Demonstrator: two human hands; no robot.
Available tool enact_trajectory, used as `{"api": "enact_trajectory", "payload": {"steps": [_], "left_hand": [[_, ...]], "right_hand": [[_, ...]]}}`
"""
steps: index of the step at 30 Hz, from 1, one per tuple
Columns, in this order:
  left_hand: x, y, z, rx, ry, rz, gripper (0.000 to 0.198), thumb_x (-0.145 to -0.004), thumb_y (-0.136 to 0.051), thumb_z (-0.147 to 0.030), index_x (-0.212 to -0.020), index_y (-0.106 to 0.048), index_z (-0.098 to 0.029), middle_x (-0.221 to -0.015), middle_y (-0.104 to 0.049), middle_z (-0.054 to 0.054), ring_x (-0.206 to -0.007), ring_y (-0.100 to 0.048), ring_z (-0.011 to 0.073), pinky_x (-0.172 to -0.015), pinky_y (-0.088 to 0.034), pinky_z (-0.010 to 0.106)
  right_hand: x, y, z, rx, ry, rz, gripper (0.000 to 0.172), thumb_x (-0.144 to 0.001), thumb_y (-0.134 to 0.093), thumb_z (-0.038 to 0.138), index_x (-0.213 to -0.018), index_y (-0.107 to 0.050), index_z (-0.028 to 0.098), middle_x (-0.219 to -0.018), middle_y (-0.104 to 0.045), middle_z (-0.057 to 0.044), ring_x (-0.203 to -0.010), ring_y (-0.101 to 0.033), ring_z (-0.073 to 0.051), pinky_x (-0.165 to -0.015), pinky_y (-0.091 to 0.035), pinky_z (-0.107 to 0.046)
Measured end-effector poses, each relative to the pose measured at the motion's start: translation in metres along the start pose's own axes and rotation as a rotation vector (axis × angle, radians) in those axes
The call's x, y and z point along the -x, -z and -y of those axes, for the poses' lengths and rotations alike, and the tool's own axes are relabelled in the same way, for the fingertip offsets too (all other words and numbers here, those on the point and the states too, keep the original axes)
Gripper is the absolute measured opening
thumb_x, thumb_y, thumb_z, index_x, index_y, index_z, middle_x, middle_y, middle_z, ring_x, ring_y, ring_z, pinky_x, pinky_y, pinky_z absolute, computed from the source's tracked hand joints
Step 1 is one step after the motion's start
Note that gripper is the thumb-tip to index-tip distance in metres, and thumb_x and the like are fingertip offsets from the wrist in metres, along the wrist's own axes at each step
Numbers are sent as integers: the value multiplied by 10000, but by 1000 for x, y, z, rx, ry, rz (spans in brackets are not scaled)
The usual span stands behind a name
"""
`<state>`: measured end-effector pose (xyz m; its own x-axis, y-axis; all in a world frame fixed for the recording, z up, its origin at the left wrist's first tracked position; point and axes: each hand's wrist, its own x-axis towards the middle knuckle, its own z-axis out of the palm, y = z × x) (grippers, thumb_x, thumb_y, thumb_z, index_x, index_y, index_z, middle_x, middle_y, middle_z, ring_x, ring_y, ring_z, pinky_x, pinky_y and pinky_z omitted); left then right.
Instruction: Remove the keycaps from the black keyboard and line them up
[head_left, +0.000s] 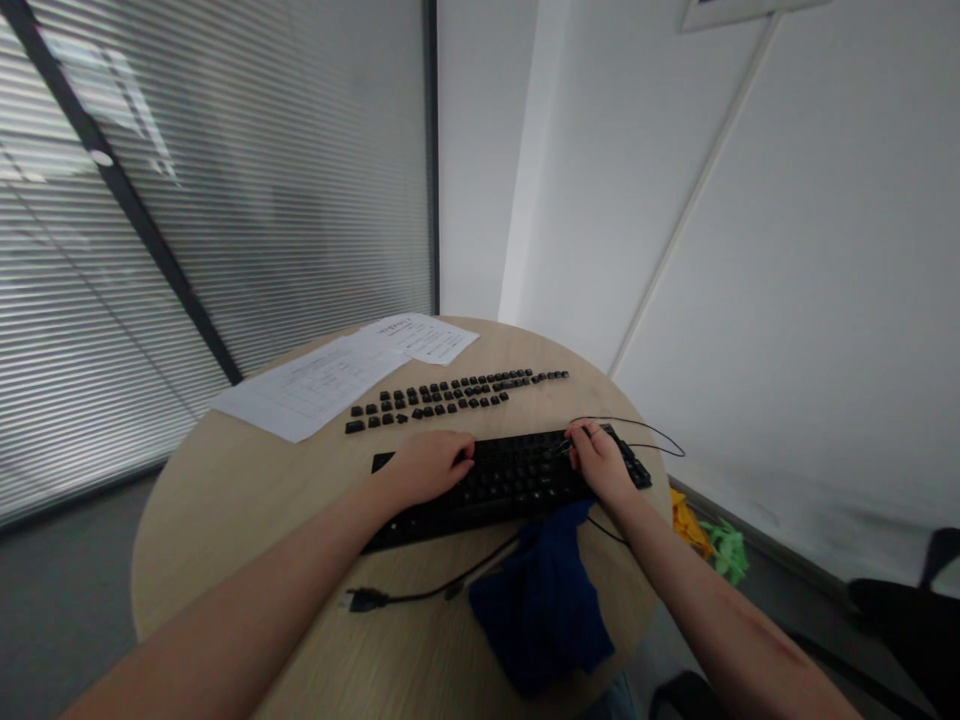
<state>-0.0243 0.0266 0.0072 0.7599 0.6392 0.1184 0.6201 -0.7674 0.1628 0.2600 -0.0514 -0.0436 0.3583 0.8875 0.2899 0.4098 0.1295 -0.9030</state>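
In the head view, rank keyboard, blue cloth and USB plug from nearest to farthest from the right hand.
1. Keyboard: under the right hand, touched.
2. Blue cloth: close by, toward the camera.
3. USB plug: far off to the left.

Head-worn view, down over table

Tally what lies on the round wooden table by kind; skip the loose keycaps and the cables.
Black computer keyboard: 1
White paper sheets: 2
Dark blue cloth: 1
Total: 4
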Motion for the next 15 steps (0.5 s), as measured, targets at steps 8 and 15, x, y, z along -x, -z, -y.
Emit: {"api": "enact_trajectory", "payload": {"steps": [8, 15], "left_hand": [[0, -3, 1, 24, 1, -7, 115, -898, -561, -302, -901, -636, -216, -867, -697, 39, -811, -632, 216, -719, -437, 313], [1, -5, 2, 6, -3, -12, 121, -900, -552, -313, -904, -630, -221, -882, -698, 41, -834, -633, 225, -717, -441, 318]], "right_hand": [[-2, 0, -8, -23, -20, -12, 314, -918, -506, 525, -852, -570, 225, -482, -512, 56, -438, -477, -143, -440, -332, -253], [-4, 0, -13, -14, -8, -19, 328, -915, -502, 543, -845, -569, 229, -477, -517, 50, -444, -487, -154, -448, -343, -262]]}}
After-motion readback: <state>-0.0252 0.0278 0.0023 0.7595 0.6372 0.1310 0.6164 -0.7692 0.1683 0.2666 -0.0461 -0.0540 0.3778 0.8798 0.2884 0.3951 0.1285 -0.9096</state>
